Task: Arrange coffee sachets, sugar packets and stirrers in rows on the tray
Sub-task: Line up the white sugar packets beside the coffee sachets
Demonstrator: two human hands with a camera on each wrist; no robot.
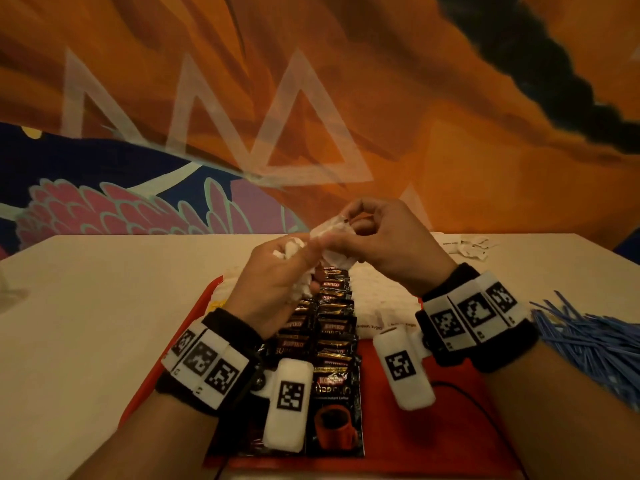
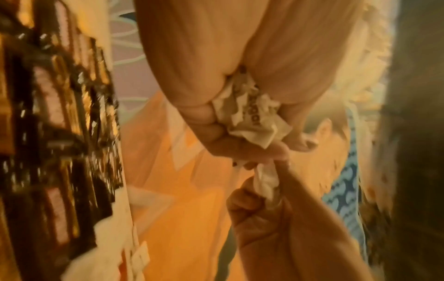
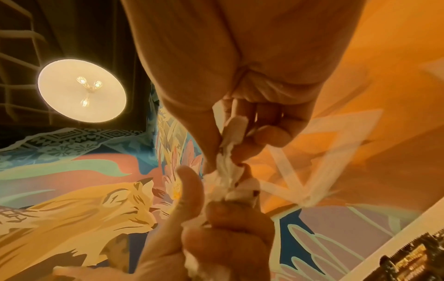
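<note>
Both hands hover above the red tray (image 1: 450, 427). My left hand (image 1: 294, 261) grips a crumpled bunch of white sugar packets (image 1: 292, 247), also seen in the left wrist view as sugar packets (image 2: 252, 117). My right hand (image 1: 349, 220) pinches one white packet (image 1: 329, 227) at the top of that bunch; the same pinched packet (image 3: 229, 152) shows in the right wrist view. Black coffee sachets (image 1: 334, 327) lie overlapped in rows down the tray's middle. More white sugar packets (image 1: 377, 289) lie in rows beside them.
A loose heap of blue stirrers (image 1: 588, 337) lies on the pale table (image 1: 86, 323) right of the tray. A few sugar packets (image 1: 467, 247) lie at the far right. A painted wall stands behind the table.
</note>
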